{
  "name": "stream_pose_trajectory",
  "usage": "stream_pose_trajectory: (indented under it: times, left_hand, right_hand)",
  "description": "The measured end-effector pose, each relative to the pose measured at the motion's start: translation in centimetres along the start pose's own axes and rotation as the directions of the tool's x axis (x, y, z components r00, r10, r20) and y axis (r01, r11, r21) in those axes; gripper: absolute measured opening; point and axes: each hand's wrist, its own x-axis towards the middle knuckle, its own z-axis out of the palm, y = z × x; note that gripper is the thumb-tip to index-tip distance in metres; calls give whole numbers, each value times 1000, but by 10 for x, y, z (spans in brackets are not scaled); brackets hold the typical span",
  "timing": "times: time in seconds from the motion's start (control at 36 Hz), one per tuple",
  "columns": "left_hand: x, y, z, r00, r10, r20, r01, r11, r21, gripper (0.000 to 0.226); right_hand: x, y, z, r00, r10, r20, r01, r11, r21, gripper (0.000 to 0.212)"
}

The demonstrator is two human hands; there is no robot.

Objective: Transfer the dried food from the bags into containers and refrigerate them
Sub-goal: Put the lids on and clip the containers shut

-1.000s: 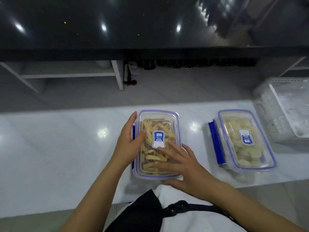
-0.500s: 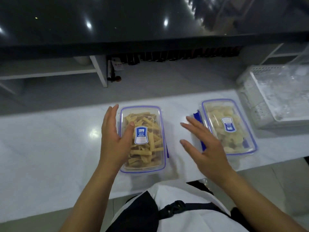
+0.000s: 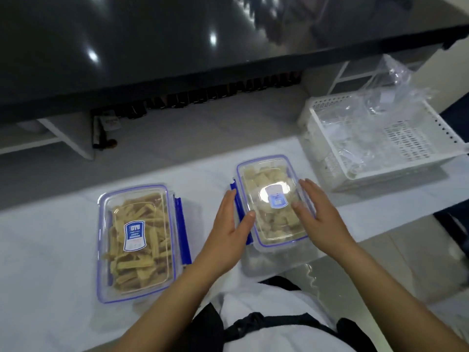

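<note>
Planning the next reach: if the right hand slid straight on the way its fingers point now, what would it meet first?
The right hand already rests on the container of pale chunks, fingers pointing up and left across its lid. Going on, it would probably just cross that lid, then the bare counter.

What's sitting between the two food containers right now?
In the head view, the left hand and a bare strip of white counter lie between them.

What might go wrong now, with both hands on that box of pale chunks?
The container of pale chunks sits near the counter's front edge; a push from the left hand or right hand could tip it off. Its blue side latch looks flipped out, so the lid may not be sealed.
</note>
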Motion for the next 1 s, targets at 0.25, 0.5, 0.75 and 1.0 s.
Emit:
stream_pose_trajectory:
  times: [0.25,0.5,0.75,1.0]
  left_hand:
    - [69,-14,34,969,25,-247,15,987,158,73]
    - [17,-25,69,966,55,-252,14,964,265,66]
    - [37,-15,64,954,-11,-298,83,969,232,69]
    - [38,-21,58,961,17,-276,42,978,206,65]
  right_hand:
    - [67,3,14,988,-103,117,115,988,-106,63]
    - [17,32,10,961,-226,161,255,947,-194,66]
    - [27,25,16,965,-217,150,243,953,-184,72]
    - [29,18,10,970,-193,148,214,966,-143,65]
